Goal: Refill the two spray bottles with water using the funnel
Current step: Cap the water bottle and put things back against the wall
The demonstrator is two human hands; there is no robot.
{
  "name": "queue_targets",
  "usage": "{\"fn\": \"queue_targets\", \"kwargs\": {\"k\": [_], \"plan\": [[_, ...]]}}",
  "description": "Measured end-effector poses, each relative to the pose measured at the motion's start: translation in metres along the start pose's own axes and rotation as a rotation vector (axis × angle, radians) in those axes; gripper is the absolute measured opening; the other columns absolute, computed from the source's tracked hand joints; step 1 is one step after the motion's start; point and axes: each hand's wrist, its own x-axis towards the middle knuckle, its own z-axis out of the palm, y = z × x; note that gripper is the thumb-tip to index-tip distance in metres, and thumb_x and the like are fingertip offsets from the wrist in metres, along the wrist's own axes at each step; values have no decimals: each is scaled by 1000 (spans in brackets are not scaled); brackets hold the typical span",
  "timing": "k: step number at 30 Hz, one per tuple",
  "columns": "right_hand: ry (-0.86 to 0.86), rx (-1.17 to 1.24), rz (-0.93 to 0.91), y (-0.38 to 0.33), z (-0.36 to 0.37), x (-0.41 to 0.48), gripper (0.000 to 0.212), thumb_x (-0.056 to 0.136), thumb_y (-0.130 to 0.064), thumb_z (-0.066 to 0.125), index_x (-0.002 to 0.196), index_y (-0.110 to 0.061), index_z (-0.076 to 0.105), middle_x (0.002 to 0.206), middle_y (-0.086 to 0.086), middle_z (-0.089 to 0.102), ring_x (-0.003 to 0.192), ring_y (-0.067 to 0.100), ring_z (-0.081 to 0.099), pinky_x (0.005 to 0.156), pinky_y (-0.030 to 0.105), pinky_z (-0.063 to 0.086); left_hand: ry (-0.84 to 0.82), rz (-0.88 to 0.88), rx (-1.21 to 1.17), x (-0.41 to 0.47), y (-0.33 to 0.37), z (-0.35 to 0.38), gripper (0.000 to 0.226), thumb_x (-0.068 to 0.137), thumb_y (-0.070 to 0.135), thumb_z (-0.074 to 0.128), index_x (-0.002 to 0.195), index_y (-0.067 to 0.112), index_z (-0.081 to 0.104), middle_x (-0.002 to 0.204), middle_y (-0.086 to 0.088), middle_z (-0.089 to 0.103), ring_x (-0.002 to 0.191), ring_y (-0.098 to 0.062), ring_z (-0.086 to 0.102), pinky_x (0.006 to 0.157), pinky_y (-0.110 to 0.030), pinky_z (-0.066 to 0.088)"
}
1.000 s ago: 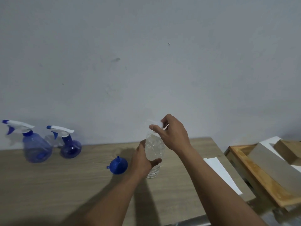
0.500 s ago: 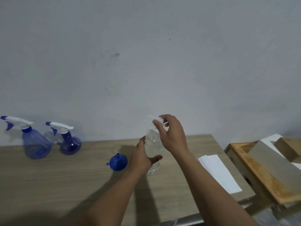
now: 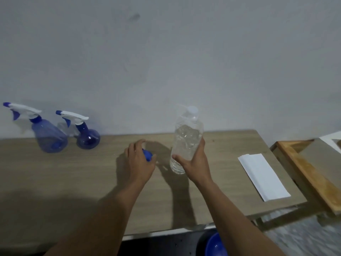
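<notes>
Bottle [image 3: 187, 143]: clear ribbed plastic with clear water inside; the level is hard to read. White cap [image 3: 192, 110] on top. Long axis near vertical, cap up, leaning slightly. It is at mid-table [image 3: 55, 182], right of centre. Whether its base rests on the top or hangs just above it cannot be told.

Right hand [image 3: 195, 161]: wrapped round the bottle's lower half from the near side, thumb on the left, fingers on the right.

Funnel [image 3: 147, 155]: blue, on the table just left of the bottle. Only a small patch shows between thumb and fingers, so which way its spout points cannot be told.

Left hand [image 3: 140, 161]: palm down over the funnel, fingers curved, blurred. Whether it has closed on the funnel cannot be told.

Big sprayer [image 3: 48, 137]: translucent blue cone-shaped body, white trigger head, blue nozzle tip. It stands at the back left by the wall, nozzle pointing left.

Small sprayer [image 3: 86, 135]: darker blue round body, narrow neck, white head with a blue tip. It stands just right of the big sprayer, nozzle also pointing left. The fill level of both sprayers is unreadable.

Paper [image 3: 262, 176]: white folded sheet, flat on the right end of the table.

Tray [image 3: 310, 174]: wooden rim, right of the table, cut off by the frame edge.

Blue object [image 3: 215, 245]: rounded, below the table's front edge, cut off at the bottom.
</notes>
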Motion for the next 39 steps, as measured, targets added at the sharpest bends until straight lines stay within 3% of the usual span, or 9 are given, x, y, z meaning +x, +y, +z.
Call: {"fn": "queue_targets", "kwargs": {"k": [2, 5, 10, 12, 17, 24, 28, 32, 39], "plan": [[14, 14, -10, 9, 8, -3, 101, 70, -23, 89, 144, -40, 23, 140, -8, 48, 117, 3, 52, 89, 5, 41, -40, -84, 25, 5, -16, 3, 74, 74, 33, 78, 138, 19, 44, 132, -7, 50, 120, -28, 47, 97, -35, 38], [53, 12, 6, 20, 17, -2, 97, 70, -27, 89, 140, -42, 25, 142, -6, 47, 122, 8, 53, 96, 25, 48, -162, -157, 25, 12, -40, 15, 92, 70, 43, 81, 146, 21, 34, 142, -7, 45, 129, -29, 44, 103, -40, 39], [124, -20, 46, 30, 25, 1, 87, 72, -30, 86, 138, -30, 30, 132, 0, 58, 115, 17, 61, 91, 29, 50, -218, -105, 55, 19, -58, 26, 79, 72, 51, 76, 139, 22, 47, 132, -4, 55, 121, -27, 53, 100, -40, 45], [117, -32, 49, 31, 26, 4, 84, 72, -30, 87, 135, -25, 32, 126, 0, 61, 109, 18, 62, 86, 26, 49, -208, -76, 61, 19, -63, 28, 67, 74, 45, 75, 133, 22, 53, 125, -3, 59, 115, -26, 57, 97, -38, 47], [66, -33, 49, 22, 35, 15, 73, 74, -26, 87, 124, -30, 32, 114, -6, 60, 97, 12, 62, 66, -1, 41, -165, -66, 50, 23, -68, 31, 61, 77, 39, 75, 132, 21, 54, 126, -1, 60, 114, -25, 58, 95, -37, 47], [-11, -25, 27, 6, 73, 42, 72, 74, -27, 86, 117, -33, 29, 108, -9, 60, 88, 7, 59, 65, 0, 41, -92, -102, 11, 64, -87, 16, 54, 78, 38, 74, 127, 21, 57, 118, 0, 63, 106, -23, 60, 90, -35, 48], [-54, -8, -3, -2, 105, 67, 75, 73, -29, 87, 119, -36, 28, 111, -9, 61, 91, 6, 62, 71, 10, 45, -77, -119, 57, 91, -111, 9, 49, 77, 41, 72, 121, 24, 57, 110, 2, 65, 100, -21, 62, 88, -39, 51], [-86, 19, -26, -7, 133, 92, 76, 74, -27, 86, 127, -25, 32, 114, -5, 61, 95, 8, 61, 67, -1, 42, -69, -109, 77, 110, -128, 7, 44, 76, 32, 75, 115, 19, 60, 108, -3, 66, 98, -25, 62, 84, -39, 51], [-89, 48, -42, -14, 162, 110, 83, 76, -23, 86, 136, -20, 29, 121, -4, 58, 102, 9, 59, 71, -4, 40, -62, -77, 111, 125, -139, 10, 52, 77, 33, 75, 124, 20, 57, 116, -1, 65, 106, -24, 60, 89, -40, 51]]}}
